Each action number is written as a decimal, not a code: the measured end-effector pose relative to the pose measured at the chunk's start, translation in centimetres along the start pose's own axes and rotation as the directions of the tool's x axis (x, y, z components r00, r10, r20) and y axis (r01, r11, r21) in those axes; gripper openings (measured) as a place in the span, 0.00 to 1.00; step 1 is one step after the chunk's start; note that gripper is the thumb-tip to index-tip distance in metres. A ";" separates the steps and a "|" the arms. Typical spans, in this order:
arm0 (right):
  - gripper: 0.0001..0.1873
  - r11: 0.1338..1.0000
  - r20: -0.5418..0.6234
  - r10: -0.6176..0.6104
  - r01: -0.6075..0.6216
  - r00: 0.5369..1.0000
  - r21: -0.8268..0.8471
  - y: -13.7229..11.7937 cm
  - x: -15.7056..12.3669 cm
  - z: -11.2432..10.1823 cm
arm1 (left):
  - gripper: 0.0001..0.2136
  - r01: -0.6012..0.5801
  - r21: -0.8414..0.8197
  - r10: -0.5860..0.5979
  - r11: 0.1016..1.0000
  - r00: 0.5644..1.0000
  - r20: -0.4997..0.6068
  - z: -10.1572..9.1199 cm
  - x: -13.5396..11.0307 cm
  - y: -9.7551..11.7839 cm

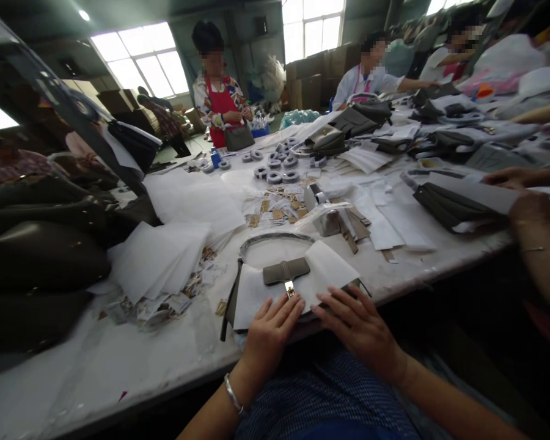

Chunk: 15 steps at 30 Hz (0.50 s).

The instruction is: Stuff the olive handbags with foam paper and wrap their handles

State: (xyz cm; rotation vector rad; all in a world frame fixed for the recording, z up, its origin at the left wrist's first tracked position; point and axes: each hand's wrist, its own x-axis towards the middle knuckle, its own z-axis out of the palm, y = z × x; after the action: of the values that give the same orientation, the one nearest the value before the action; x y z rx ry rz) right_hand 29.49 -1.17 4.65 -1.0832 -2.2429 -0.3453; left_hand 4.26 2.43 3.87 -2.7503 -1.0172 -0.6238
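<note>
A grey-green handbag (231, 311) lies at the table's near edge, with white tissue paper (252, 302) spread over its front. Its closure tab (286, 271), with a gold metal clasp (289, 289), sits on top of the paper. Behind it arches the wrapped handle (275, 237). My left hand (272, 327) rests flat on the paper, fingertips close to the clasp. To the right, my right hand (360, 327) presses on the paper near the bag's right side, fingers stretched and slightly spread. Neither hand grasps anything.
White paper sheets (158, 260) are stacked to the left, beside piled dark handbags (36, 263). Beyond the bag lie a tape dispenser (323, 211), tags (277, 208) and grey rings (279, 165). A co-worker's hands (527, 195) handle another bag (458, 201) at right.
</note>
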 end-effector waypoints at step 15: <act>0.25 0.996 -0.008 0.016 -0.015 1.000 0.087 5.0 -1.7 3.2 | 0.21 0.117 0.099 -0.109 0.988 0.990 -0.088 1.6 0.2 2.4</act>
State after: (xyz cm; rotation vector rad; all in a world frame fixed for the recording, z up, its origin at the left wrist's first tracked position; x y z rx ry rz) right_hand 32.86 2.46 0.90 -1.0512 -2.2194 -0.2435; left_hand 6.48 1.11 2.51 -2.5698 -1.1588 -0.6752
